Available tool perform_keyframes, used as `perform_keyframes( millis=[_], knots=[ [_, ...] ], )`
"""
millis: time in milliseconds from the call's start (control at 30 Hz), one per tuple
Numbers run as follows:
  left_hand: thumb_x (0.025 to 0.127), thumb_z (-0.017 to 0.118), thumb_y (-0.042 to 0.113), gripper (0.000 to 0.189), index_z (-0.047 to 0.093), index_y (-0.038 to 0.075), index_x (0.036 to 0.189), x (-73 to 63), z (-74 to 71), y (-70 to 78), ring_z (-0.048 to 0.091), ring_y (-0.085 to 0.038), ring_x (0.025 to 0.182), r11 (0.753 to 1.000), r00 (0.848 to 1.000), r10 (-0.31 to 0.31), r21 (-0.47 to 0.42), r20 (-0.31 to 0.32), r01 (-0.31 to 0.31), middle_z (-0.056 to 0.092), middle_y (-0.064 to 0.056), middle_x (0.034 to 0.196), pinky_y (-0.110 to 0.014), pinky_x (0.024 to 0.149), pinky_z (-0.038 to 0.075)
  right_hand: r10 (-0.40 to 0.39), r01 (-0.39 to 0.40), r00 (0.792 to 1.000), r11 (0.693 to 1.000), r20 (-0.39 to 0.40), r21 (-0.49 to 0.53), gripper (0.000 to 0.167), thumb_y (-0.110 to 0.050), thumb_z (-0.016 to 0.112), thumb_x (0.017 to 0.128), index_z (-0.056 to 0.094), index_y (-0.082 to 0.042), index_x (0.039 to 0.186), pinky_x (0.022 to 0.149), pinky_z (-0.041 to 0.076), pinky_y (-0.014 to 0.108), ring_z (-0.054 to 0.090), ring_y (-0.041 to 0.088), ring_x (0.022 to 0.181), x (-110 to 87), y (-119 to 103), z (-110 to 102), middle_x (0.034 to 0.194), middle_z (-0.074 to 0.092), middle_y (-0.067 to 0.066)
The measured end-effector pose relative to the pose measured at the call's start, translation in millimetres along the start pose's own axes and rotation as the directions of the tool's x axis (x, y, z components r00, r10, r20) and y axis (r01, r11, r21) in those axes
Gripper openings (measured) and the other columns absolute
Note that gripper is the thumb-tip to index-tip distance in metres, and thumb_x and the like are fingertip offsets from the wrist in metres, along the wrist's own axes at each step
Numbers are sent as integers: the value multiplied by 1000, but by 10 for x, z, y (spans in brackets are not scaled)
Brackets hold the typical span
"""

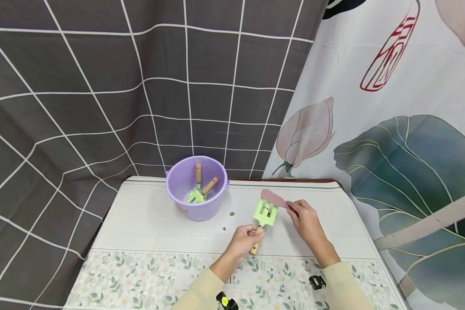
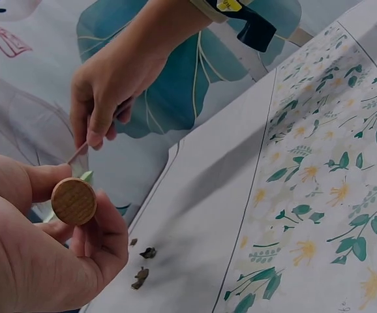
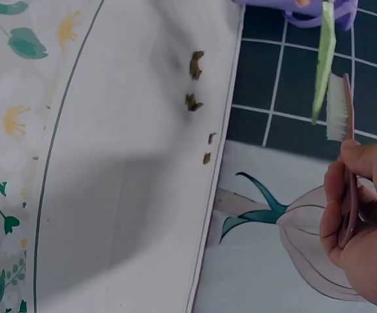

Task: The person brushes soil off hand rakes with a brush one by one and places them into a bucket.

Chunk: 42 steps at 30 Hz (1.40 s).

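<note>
My left hand (image 1: 243,241) grips the wooden handle of a small green garden fork (image 1: 262,219), its tines pointing away from me. The round handle end (image 2: 74,201) faces the left wrist camera, hiding most of the fork there. In my right hand (image 1: 305,219) is a pink brush (image 1: 274,199), pinched by its handle and lying over the tine tips. The right wrist view shows its white bristles (image 3: 335,111) turned towards the green fork (image 3: 325,59), close beside it; whether they touch, I cannot tell. Small brown clumps (image 3: 196,65) lie on the white tabletop.
A purple bucket (image 1: 205,213) stands at the back of the table (image 1: 147,219), left of my hands. Inside it are two green tools with wooden handles (image 1: 198,172). Grey checked cloth (image 1: 162,103) and a leaf-printed curtain (image 1: 317,64) hang behind the table.
</note>
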<state>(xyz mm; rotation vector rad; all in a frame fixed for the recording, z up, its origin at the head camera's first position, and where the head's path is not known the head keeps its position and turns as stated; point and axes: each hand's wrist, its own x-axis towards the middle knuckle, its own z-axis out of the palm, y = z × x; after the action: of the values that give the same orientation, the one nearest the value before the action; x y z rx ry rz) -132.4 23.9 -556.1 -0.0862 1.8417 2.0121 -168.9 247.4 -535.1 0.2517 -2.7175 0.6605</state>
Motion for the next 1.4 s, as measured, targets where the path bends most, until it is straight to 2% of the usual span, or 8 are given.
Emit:
perform_keyframes(
  millis=[133, 367, 500, 933, 1233, 1400],
  knots=[
    [97, 70, 11, 35, 65, -10, 125, 17, -9, 2, 53, -13, 83, 1000, 1000, -12, -9, -2, 12, 55, -1, 93, -20, 67, 50, -33, 32, 999, 999, 13, 19, 27, -5, 73, 95, 74, 0, 121, 67, 58, 35, 65, 20, 85, -57, -29, -55, 104, 68, 13],
    [98, 70, 13, 37, 64, -8, 127, 49, -32, 6, 56, -13, 82, 999, 999, -37, -19, 4, 37, 56, -3, 94, -20, 67, 52, -155, 153, 987, 987, 39, 49, 25, -4, 77, 91, 77, -5, 116, 63, 57, 25, 63, 11, 80, -214, -80, -65, 98, 67, 4],
    [98, 70, 14, 37, 65, -8, 127, 51, -34, 11, 57, -13, 82, 999, 999, -39, -17, 4, 40, 57, -3, 94, -19, 66, 52, -175, 174, 984, 984, 43, 40, 24, -3, 78, 90, 78, -5, 114, 64, 58, 24, 64, 10, 80, -249, -81, -23, 96, 67, 3],
    [98, 69, 12, 36, 64, -9, 127, 26, -20, 4, 55, -13, 81, 1000, 1000, -21, 2, 7, 21, 57, -2, 93, -21, 67, 51, -75, 75, 996, 997, 40, 11, 24, -4, 75, 93, 76, 1, 116, 66, 59, 35, 67, 20, 82, -96, 0, 28, 97, 68, 11],
    [96, 72, 12, 32, 68, -8, 120, 27, -15, -8, 54, -12, 81, 1000, 1000, -25, -1, 9, 25, 56, -1, 89, -19, 66, 48, 38, -39, 998, 999, 40, 26, 25, -5, 72, 95, 74, 4, 119, 68, 58, 38, 67, 25, 85, 49, 122, 51, 102, 69, 17],
    [96, 71, 10, 28, 69, -8, 117, 26, -20, -15, 54, -13, 80, 1000, 999, -28, -7, 16, 28, 56, -1, 88, -21, 67, 49, 60, -61, 997, 998, 43, 21, 26, -5, 72, 96, 73, 4, 120, 70, 59, 42, 68, 29, 88, 98, 150, 31, 104, 69, 19]
  ],
)
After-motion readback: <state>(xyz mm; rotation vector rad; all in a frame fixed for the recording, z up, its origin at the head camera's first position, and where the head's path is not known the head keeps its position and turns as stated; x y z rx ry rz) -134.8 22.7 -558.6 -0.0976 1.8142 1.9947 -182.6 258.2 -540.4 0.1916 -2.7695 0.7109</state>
